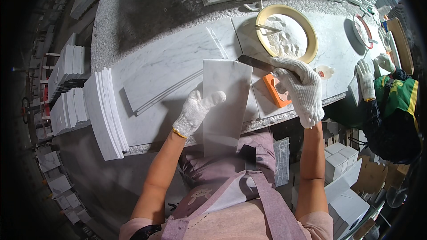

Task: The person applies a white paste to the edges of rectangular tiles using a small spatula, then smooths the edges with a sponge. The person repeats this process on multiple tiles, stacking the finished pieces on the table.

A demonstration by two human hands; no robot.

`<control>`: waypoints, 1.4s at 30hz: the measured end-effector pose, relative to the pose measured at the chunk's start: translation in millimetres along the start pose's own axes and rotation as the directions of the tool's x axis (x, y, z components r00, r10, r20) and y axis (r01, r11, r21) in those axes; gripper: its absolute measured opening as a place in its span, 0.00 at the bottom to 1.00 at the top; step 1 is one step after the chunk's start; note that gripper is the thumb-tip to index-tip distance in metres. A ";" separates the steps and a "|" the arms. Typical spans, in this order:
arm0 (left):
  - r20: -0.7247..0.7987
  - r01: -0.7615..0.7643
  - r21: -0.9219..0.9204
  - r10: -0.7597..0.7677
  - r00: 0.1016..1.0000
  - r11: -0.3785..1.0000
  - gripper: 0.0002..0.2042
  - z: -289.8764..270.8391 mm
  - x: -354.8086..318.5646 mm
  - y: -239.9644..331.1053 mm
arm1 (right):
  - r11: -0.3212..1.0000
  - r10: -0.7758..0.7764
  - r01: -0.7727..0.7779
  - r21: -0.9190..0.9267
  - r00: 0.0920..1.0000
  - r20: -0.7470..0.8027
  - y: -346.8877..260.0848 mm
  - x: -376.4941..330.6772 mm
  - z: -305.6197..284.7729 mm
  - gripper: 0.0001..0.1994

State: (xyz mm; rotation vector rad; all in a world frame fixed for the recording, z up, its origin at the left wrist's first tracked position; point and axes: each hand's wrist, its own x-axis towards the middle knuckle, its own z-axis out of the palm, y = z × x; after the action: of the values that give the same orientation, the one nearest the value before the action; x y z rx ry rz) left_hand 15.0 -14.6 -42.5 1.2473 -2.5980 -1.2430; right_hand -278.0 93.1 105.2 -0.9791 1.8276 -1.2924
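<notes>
head view, worker at a stone bench. the left hand (195,112), in a white knit glove, lies with fingers spread flat on a white marble tile (226,104) and steadies it; the tile lies lengthwise on the bench (169,22), its near end overhanging the front edge above the worker's apron. the right hand (302,90), also gloved, is closed around the handle of a dark flat blade (254,62), probably a putty knife, whose end lies at the tile's far right corner. the step in hand appears to be spreading or scraping filler along the tile; the next move seems to call for a firm hold on the tile and a steady, flat stroke of the blade. counts: one tile under the hands; one yellow-rimmed dish (287,32) of white paste beyond the blade; one orange block (275,90) just beside the right hand; one stack of tiles on edge (106,113) at the bench's left end; several tile stacks at the far edge, number unclear. a co-worker's two gloved hands (367,79) work at the right.
</notes>
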 end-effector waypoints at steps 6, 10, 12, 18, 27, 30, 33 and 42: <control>-0.048 -0.085 -0.196 0.077 0.996 0.977 0.17 7.8 -3.7 -14.7 | 0.989 -0.133 0.132 -0.069 0.991 -0.013 6.9 -0.4 2.2 0.12; 0.001 0.140 -0.651 -0.184 0.983 0.746 0.12 8.6 -0.6 -11.3 | 0.984 -0.165 0.162 -0.071 0.986 -0.032 8.2 -0.6 0.9 0.13; -0.015 0.172 -0.530 -0.212 0.977 0.830 0.11 7.5 0.3 -7.2 | 0.990 -0.137 0.134 -0.053 0.989 -0.061 7.4 -1.2 -1.0 0.13; -0.124 0.076 0.050 -0.069 0.990 0.996 0.12 1.5 -2.8 0.3 | 0.991 0.105 -0.092 0.094 0.984 -0.145 10.2 -0.4 -15.0 0.13; -0.048 0.153 -0.691 -0.256 0.966 0.706 0.16 2.7 1.5 0.6 | 0.983 0.067 -0.111 -0.147 0.959 -0.276 43.2 23.5 -39.1 0.13; -0.022 0.196 -0.706 -0.297 0.955 0.680 0.17 2.8 -0.3 1.4 | 0.971 0.127 -0.176 -0.160 0.952 -0.277 47.4 28.5 -40.1 0.13; -0.037 0.210 -0.663 -0.311 0.950 0.719 0.17 3.9 -1.1 -0.2 | 0.965 0.160 -0.209 -0.160 0.948 -0.276 47.7 31.9 -37.6 0.13; -0.066 0.104 -0.729 -0.221 0.973 0.676 0.18 13.0 1.0 -21.8 | 0.962 0.187 -0.230 -0.146 0.948 -0.259 46.8 41.3 -32.7 0.13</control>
State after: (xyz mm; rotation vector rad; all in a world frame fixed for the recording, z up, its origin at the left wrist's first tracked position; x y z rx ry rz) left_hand 24.5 -14.8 -66.1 1.3119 -1.5919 -1.8522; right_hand -334.7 82.1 65.0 -0.7135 2.1990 -1.1773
